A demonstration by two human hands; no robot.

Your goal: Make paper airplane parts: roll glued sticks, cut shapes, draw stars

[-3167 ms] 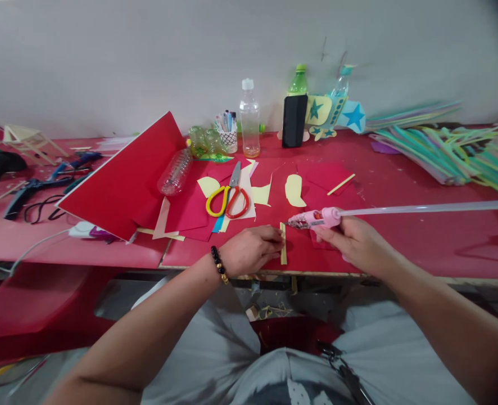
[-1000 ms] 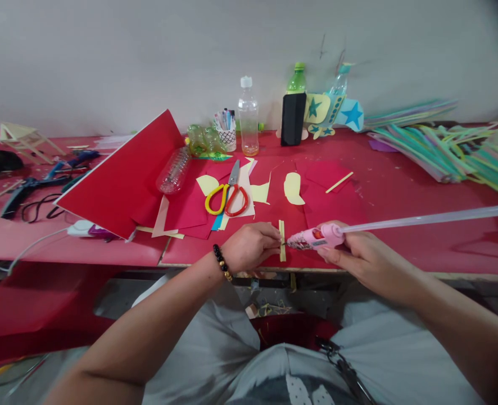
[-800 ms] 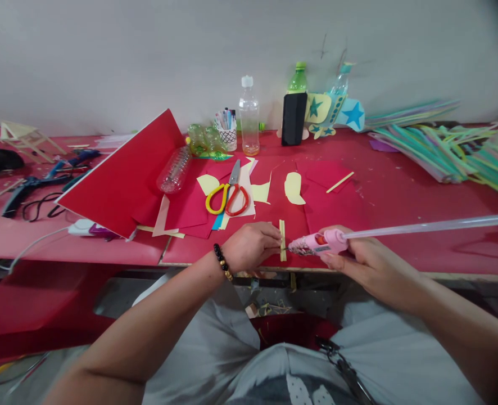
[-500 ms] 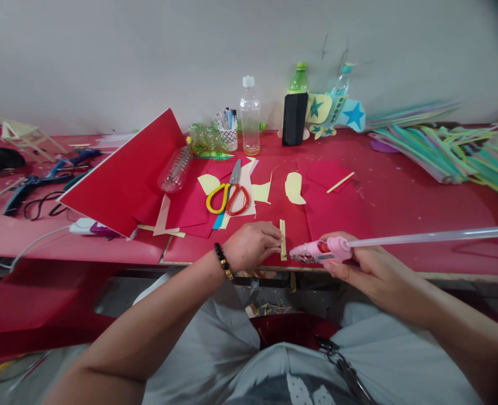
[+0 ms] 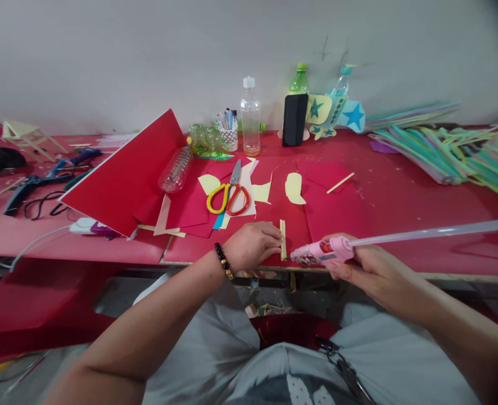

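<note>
My left hand (image 5: 255, 244), with a dark beaded bracelet at the wrist, rests at the table's front edge. Its fingers are together and hold a short pale yellow strip (image 5: 283, 241) upright in view on the red surface. In my right hand (image 5: 365, 267) is a pink glue gun (image 5: 322, 251), gripped from the right side. Its nozzle points left, just beside the strip's lower end; whether they touch I cannot tell. A long clear glue stick (image 5: 434, 232) sticks out of the gun's back toward the right.
Beyond my hands lie scissors (image 5: 231, 194), yellow paper cutouts (image 5: 294, 188) and a thin stick (image 5: 340, 183). A clear bottle (image 5: 250, 121), a phone (image 5: 295, 120) and a bottle plane (image 5: 335, 109) stand at the back. A red board (image 5: 135, 174) leans at left; colourful strips (image 5: 438, 154) lie right.
The glue gun has tilted a little and shifted slightly right; the rear end of its glue stick sits higher. My left hand and the yellow strip stay in place.
</note>
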